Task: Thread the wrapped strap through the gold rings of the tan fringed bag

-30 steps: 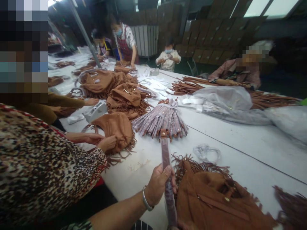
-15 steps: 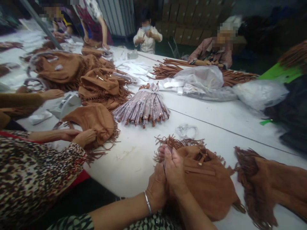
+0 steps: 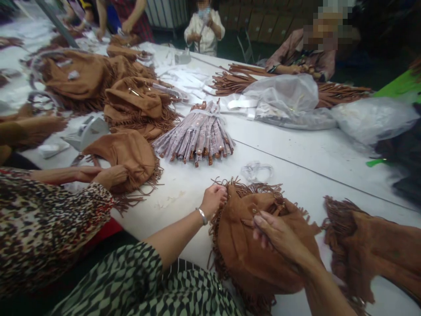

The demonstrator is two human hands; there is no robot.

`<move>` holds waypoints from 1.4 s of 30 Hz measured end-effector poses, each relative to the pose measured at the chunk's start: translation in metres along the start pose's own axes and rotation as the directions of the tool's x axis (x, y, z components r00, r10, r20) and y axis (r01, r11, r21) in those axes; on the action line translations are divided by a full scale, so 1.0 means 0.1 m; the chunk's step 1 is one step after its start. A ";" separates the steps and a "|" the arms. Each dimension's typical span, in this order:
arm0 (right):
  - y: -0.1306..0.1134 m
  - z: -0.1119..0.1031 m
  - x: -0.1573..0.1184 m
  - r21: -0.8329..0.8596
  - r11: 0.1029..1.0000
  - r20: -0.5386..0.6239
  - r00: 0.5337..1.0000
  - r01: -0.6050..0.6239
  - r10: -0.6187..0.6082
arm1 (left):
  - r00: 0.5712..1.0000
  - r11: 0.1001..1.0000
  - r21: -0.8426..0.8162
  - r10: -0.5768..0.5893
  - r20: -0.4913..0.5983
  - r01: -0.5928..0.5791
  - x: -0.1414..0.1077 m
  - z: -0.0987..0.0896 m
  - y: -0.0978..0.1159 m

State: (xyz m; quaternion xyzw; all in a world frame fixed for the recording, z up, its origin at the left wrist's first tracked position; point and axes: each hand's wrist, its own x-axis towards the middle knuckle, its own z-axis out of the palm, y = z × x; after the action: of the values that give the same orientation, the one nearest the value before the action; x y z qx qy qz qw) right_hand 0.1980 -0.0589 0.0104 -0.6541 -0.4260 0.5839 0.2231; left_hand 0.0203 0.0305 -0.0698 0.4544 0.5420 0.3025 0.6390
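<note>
A brown suede-like fringed bag (image 3: 272, 272) lies on the table in front of me. My left hand (image 3: 214, 199), with a silver bangle at the wrist, is closed at the bag's upper left edge beside the fringe. Lower and to the right, my right hand (image 3: 271, 230) pinches a piece of the bag's brown material near a small metal stud, thumb on top. Exactly which part each hand grips is partly hidden by the fingers. Between the hands the bag's front bulges and creases.
Another brown fringed piece (image 3: 381, 241) lies at the right. Ahead are a clear plastic loop (image 3: 257, 171), a bundle of wrapped straps (image 3: 197, 136) and plastic bags (image 3: 286, 98). At left, a co-worker's hands (image 3: 110, 175) hold another bag, near piled bags (image 3: 79, 79). Other people stand beyond.
My hands were together at the bag's upper left; they are now apart, the right one lower and to the right over the bag's front. More of the bag's left side shows.
</note>
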 end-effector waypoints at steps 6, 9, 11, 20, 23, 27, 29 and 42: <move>0.16 0.31 0.43 -0.045 0.994 0.141 0.985 -0.096 0.101 | 0.975 0.996 0.077 0.017 0.223 -0.035 0.07 0.10 -0.01; 0.17 0.25 0.53 -0.047 0.997 0.160 0.985 -0.062 0.069 | 0.979 0.985 0.127 0.091 0.184 -0.115 -0.02 0.05 -0.08; 0.15 0.22 0.58 -0.105 0.993 0.066 0.997 0.045 -0.039 | 0.986 0.979 0.161 0.106 0.129 -0.127 -0.06 0.04 -0.16; 0.22 0.54 0.66 -0.310 0.948 0.104 0.994 0.066 -0.036 | 0.982 0.961 -0.214 -0.156 0.101 0.175 -0.13 0.09 -0.48; 0.33 0.49 0.68 -0.240 0.969 0.133 0.991 0.064 -0.032 | 0.981 0.968 -0.190 -0.138 0.135 0.162 -0.06 0.04 -0.49; 0.46 0.35 0.74 -0.112 0.994 -0.192 0.981 0.011 -0.032 | 0.970 0.961 -0.136 -0.243 -0.009 0.240 0.24 0.03 -0.50; 0.49 0.29 0.80 0.051 0.997 -0.355 0.933 -0.050 0.065 | 0.951 0.945 -0.118 -0.310 -0.025 0.305 0.41 0.06 -0.50; 0.55 0.30 1.10 0.056 0.993 -0.016 0.995 -0.099 0.100 | 0.862 0.847 -0.186 -0.459 0.214 0.497 0.66 0.12 -0.41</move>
State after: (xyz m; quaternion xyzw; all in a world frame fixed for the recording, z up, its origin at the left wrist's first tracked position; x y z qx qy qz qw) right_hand 0.1810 -0.0044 -0.1022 -0.6736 -0.3744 0.5996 0.2157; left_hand 0.0424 0.0691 -0.1350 0.2488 0.5450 0.1575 0.7850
